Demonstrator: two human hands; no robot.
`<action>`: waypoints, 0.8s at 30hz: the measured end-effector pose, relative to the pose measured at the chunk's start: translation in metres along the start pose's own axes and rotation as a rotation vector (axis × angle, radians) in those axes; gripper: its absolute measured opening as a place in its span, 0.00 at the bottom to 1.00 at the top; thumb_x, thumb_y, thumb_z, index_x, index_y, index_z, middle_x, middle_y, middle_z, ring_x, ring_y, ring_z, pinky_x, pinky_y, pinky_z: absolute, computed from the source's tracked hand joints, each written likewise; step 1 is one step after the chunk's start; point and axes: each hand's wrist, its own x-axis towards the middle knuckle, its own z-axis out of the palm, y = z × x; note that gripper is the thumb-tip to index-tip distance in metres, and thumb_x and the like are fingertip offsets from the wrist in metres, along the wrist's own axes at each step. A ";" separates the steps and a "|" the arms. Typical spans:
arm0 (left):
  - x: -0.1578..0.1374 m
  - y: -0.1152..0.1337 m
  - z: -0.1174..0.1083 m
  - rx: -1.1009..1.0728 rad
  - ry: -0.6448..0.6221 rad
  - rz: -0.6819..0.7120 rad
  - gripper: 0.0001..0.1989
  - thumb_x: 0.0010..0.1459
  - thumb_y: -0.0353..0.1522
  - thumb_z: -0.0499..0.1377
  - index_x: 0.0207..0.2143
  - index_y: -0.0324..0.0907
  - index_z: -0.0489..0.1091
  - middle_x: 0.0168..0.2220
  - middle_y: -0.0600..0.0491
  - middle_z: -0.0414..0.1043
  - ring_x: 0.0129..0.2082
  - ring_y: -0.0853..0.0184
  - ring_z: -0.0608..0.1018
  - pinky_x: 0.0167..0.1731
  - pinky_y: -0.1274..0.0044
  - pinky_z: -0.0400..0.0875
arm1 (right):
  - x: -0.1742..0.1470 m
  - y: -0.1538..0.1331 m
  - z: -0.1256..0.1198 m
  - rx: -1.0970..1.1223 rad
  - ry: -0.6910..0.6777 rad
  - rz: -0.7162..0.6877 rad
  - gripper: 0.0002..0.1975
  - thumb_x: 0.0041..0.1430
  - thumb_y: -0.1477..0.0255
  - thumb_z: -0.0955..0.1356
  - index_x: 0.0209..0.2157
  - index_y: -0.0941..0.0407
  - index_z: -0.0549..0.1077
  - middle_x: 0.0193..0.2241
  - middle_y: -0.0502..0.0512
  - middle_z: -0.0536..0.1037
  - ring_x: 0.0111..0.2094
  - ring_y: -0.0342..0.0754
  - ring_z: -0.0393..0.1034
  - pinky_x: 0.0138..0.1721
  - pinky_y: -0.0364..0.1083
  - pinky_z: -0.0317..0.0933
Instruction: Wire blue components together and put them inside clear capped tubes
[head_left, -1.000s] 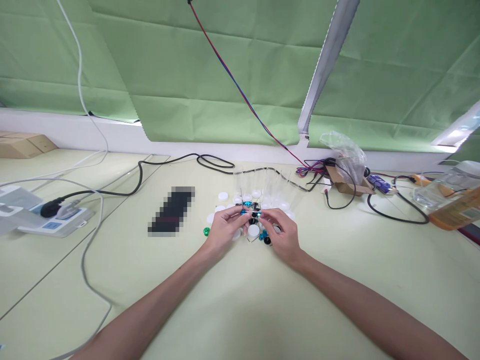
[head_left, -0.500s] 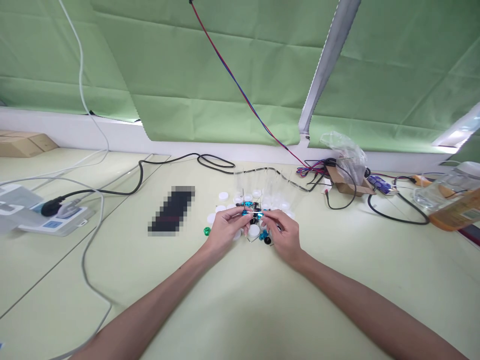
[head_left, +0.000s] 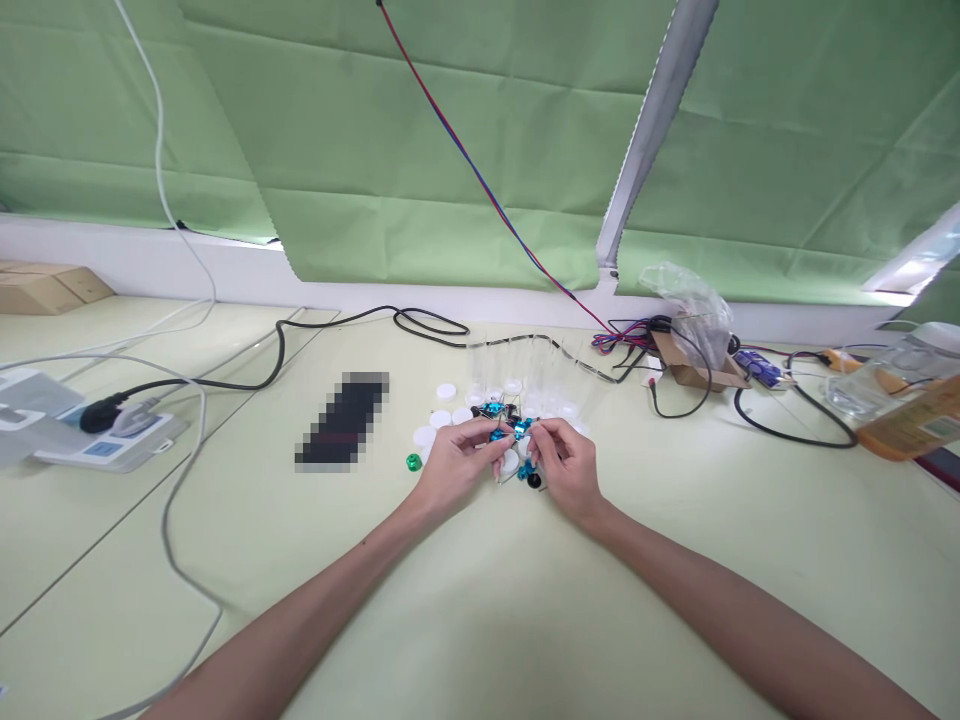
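Note:
My left hand (head_left: 454, 462) and my right hand (head_left: 570, 468) face each other above a cluster of small parts, each in a pinch. What lies between the fingertips is too small to make out. Just behind and between them are shiny blue metallic parts (head_left: 493, 408). White round caps (head_left: 445, 391) lie around the hands, some partly hidden by the fingers. Near my right fingertips are a blue piece (head_left: 526, 470) and a black round piece (head_left: 534, 481). To the left of my left hand sits a green knob-like part (head_left: 413, 462).
Clear upright tubes (head_left: 517, 362) stand behind the parts. A blurred-out dark rectangle (head_left: 345, 420) lies left. Farther left is a power strip (head_left: 112, 445) with cables. At right are an open cardboard box (head_left: 694, 372), a plastic bag (head_left: 694, 310) and an orange-labelled bottle (head_left: 911, 425).
A thin bright piece that stretched between my fingertips no longer shows clearly. My left fingers have shifted slightly; both hands stay pinched at nearly the same place.

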 end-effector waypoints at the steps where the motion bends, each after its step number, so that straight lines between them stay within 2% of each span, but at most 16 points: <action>1: 0.000 0.000 0.000 -0.001 0.000 0.001 0.11 0.49 0.37 0.67 0.32 0.38 0.76 0.21 0.55 0.71 0.19 0.71 0.70 0.24 0.76 0.67 | 0.000 0.000 0.000 -0.003 -0.005 -0.003 0.10 0.65 0.66 0.64 0.32 0.56 0.71 0.23 0.49 0.72 0.22 0.41 0.66 0.25 0.42 0.63; 6: 0.001 -0.001 -0.001 -0.068 0.015 -0.024 0.10 0.50 0.37 0.66 0.31 0.39 0.76 0.19 0.55 0.69 0.19 0.71 0.69 0.24 0.77 0.66 | -0.001 0.002 0.001 -0.023 0.027 -0.023 0.08 0.63 0.66 0.65 0.39 0.55 0.73 0.27 0.51 0.74 0.24 0.42 0.68 0.27 0.43 0.66; 10: 0.002 -0.001 -0.003 -0.125 0.037 -0.056 0.11 0.49 0.37 0.67 0.31 0.38 0.76 0.19 0.55 0.69 0.19 0.72 0.68 0.24 0.77 0.64 | -0.001 0.004 0.002 -0.055 0.086 -0.092 0.09 0.61 0.68 0.68 0.43 0.53 0.73 0.33 0.53 0.75 0.30 0.45 0.71 0.30 0.44 0.69; 13: 0.003 -0.002 -0.004 -0.151 0.029 -0.068 0.12 0.50 0.38 0.67 0.32 0.38 0.76 0.20 0.55 0.69 0.19 0.72 0.68 0.25 0.77 0.64 | 0.000 0.004 0.002 -0.084 0.078 -0.141 0.08 0.61 0.70 0.67 0.43 0.52 0.74 0.34 0.54 0.75 0.33 0.47 0.72 0.32 0.46 0.70; 17: 0.003 -0.003 -0.005 -0.174 0.001 -0.087 0.12 0.50 0.38 0.67 0.32 0.38 0.76 0.21 0.55 0.69 0.19 0.73 0.68 0.25 0.77 0.63 | 0.000 0.003 0.002 -0.100 0.089 -0.175 0.08 0.61 0.72 0.68 0.42 0.51 0.75 0.34 0.53 0.76 0.32 0.47 0.72 0.33 0.46 0.70; 24: 0.002 -0.001 -0.004 -0.199 -0.001 -0.124 0.11 0.49 0.37 0.68 0.32 0.37 0.76 0.21 0.55 0.70 0.18 0.73 0.68 0.23 0.78 0.62 | 0.000 0.004 0.001 -0.096 0.087 -0.148 0.06 0.61 0.72 0.68 0.39 0.53 0.75 0.33 0.53 0.76 0.32 0.46 0.72 0.32 0.46 0.69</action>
